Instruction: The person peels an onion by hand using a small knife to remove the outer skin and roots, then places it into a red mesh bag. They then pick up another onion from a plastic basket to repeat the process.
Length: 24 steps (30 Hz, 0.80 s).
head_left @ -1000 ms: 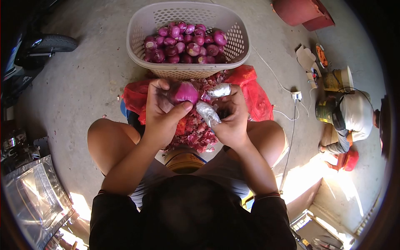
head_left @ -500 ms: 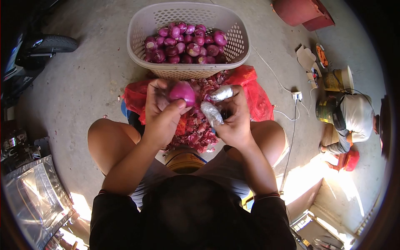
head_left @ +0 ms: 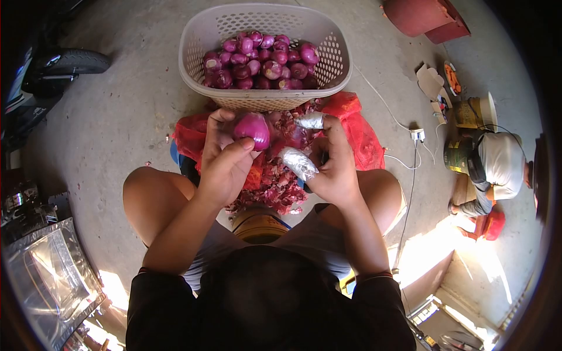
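Observation:
A shiny purple-red onion [head_left: 252, 131] sits between the thumb and fingers of my left hand [head_left: 224, 167]. To its right, my right hand [head_left: 332, 167] is apart from the onion, its wrapped thumb and index finger spread with nothing between them. Silvery wrapping [head_left: 299, 164] covers that thumb, and the index fingertip is wrapped too. Below both hands lies a heap of onion skins [head_left: 278, 190] on a red mesh sack [head_left: 357, 137]. Beyond them stands a grey plastic basket [head_left: 196, 79] holding many peeled-looking onions [head_left: 272, 69].
A power strip [head_left: 417, 134] with white and dark cables lies on the floor at right. Farther right, a person [head_left: 500, 164] sits bent over beside buckets [head_left: 473, 112]. A motorcycle wheel [head_left: 73, 61] is at upper left, and a red container [head_left: 424, 17] at upper right.
My right thumb and index finger have spread wider apart, and a piece of skin between them is gone. My left hand has shifted slightly left, still holding the onion.

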Motion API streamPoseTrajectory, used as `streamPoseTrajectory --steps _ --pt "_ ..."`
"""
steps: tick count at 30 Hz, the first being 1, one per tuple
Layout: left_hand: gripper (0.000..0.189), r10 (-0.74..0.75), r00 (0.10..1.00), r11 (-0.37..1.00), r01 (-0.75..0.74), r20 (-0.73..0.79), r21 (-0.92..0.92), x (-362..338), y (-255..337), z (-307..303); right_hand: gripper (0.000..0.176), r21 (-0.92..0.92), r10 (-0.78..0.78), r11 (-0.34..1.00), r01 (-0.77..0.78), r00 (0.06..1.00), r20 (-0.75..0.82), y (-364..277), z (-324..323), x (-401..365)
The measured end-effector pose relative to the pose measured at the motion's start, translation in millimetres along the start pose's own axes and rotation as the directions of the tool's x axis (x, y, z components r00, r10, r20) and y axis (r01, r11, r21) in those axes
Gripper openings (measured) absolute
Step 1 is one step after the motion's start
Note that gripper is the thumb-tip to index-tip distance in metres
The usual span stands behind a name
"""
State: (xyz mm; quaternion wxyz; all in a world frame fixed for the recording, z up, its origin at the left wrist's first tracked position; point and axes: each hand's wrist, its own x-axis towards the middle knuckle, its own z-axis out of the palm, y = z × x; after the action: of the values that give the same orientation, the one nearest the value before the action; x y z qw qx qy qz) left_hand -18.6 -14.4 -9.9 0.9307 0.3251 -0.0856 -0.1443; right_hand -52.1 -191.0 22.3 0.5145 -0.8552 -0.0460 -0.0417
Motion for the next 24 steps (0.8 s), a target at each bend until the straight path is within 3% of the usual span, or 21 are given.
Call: streamPoseTrajectory --steps 5,8,12,13,14,15,16,17,19,22,24 --pt "0.033 -0.143 0.988 0.987 0.138 -0.054 -0.084 -1.5 8.9 6.8 0.049 -0.137 0.185 0.977 -0.166 0.973 0.136 -4.0 -11.3 1.2" --pt "0.036 -0.18 0.982 0.982 0.176 -0.062 -0.063 -0.7 11.5 9.7 0.047 0.006 0.149 0.988 -0.151 0.977 0.151 9.8 -10.1 -2.5" --pt "0.038 -0.296 0.954 0.954 0.293 0.046 0.057 -4.2 14.6 0.4 0.037 0.445 0.203 0.863 -0.239 0.971 0.127 -6.9 -16.3 -3.6" --pt "0.035 -0.374 0.925 0.875 0.377 -0.07 0.303 -6.3 17.8 7.9 0.042 0.466 0.178 0.865 -0.186 0.982 0.06 2.2 -13.6 -2.0" --pt "0.033 -0.3 0.954 0.788 0.233 0.025 0.57 -7.9 12.0 7.6 0.055 0.481 0.152 0.867 -0.13 0.988 -0.007 11.3 -10.9 -0.4" --pt "0.032 -0.25 0.958 0.629 0.053 0.138 0.775 -9.3 4.9 7.4 0.08 0.556 0.243 0.813 -0.173 0.968 -0.054 2.3 -7.5 3.7" --pt "0.033 -0.294 0.954 0.628 0.15 0.055 0.764 -15.2 -0.7 14.2 0.079 0.661 0.264 0.732 -0.168 0.963 -0.048 0.2 -6.9 6.1" --pt "0.035 -0.202 0.961 0.432 -0.085 0.188 0.898 -15.6 -5.4 13.0 0.075 0.763 0.299 0.631 -0.145 0.952 -0.067 -2.4 -5.2 6.7" --pt "0.036 -0.206 0.962 0.282 -0.115 0.177 0.952 -22.9 -11.6 23.3 0.056 0.915 0.25 0.403 0.015 0.96 -0.127 4.3 -1.2 3.8" --pt "0.035 -0.173 0.971 0.168 -0.137 0.166 0.976 -27.0 -18.8 28.7 0.053 0.879 0.285 0.469 0.081 0.929 -0.237 0.6 4.9 4.1" --pt "0.033 -0.138 0.977 0.139 -0.142 0.161 0.98 -26.7 -21.5 25.6 0.048 0.884 0.193 0.457 0.095 0.96 -0.203 3.1 5.5 2.6"
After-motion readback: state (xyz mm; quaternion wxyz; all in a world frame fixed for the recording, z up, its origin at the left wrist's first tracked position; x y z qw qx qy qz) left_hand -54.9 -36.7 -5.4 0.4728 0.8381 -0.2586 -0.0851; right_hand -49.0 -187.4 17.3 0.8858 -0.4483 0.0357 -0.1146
